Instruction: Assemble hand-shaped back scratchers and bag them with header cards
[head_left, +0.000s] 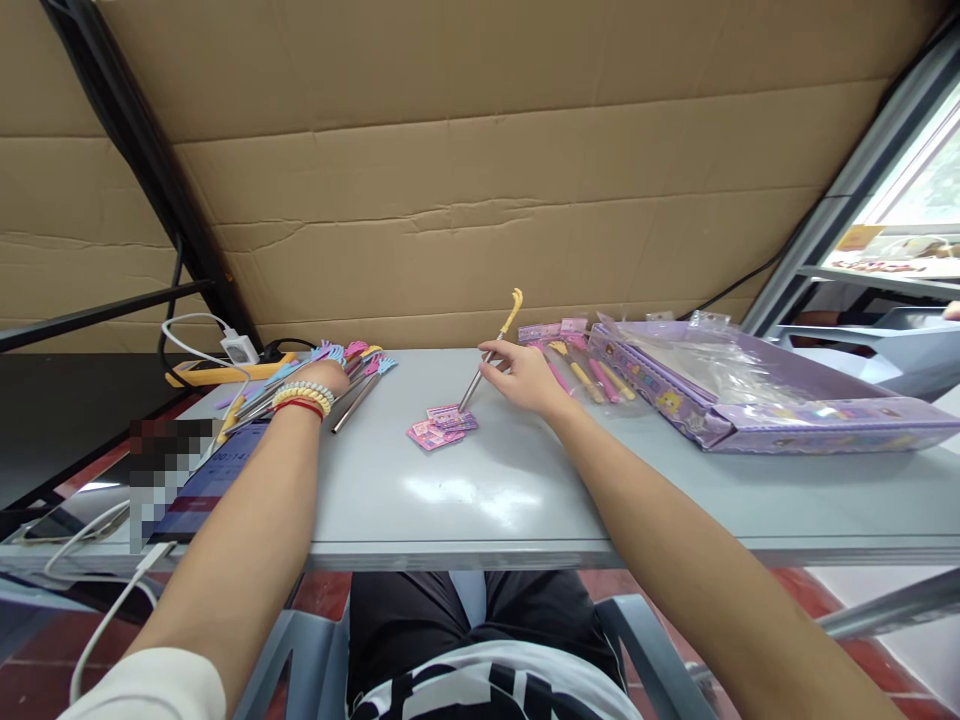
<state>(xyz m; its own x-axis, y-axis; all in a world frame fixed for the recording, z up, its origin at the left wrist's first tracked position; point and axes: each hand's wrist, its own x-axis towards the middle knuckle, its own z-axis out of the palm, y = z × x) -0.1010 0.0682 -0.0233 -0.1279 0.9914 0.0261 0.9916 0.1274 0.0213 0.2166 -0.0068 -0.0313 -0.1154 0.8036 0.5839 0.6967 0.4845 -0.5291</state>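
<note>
1. Head view: the right hand pinches a scratcher between thumb and fingers by its metal rod. The scratcher stands tilted, yellow end up and leaning right; its lower end is at the cards, though whether it touches them is hard to tell.
2. The cards, pink and purple, lie overlapping on the surface, left of that hand, between the far and near edges.
3. The left hand is at a heap of scratchers toward the far left corner. Its fingers are hidden, so I cannot tell whether it grasps any. Bracelets circle its wrist.
4. Just right of the left hand, one blue-ended scratcher lies slantwise, its blue end toward the far edge.
5. Beyond the right hand, near the far edge, lie bagged scratchers with pink and yellow parts.
6. Right of them, an open purple box fills the right part of the surface, clear plastic inside.
7. Toward the near left corner lies a phone, partly blurred, beside a white cable.
8. Cardboard rises behind the far edge.
</note>
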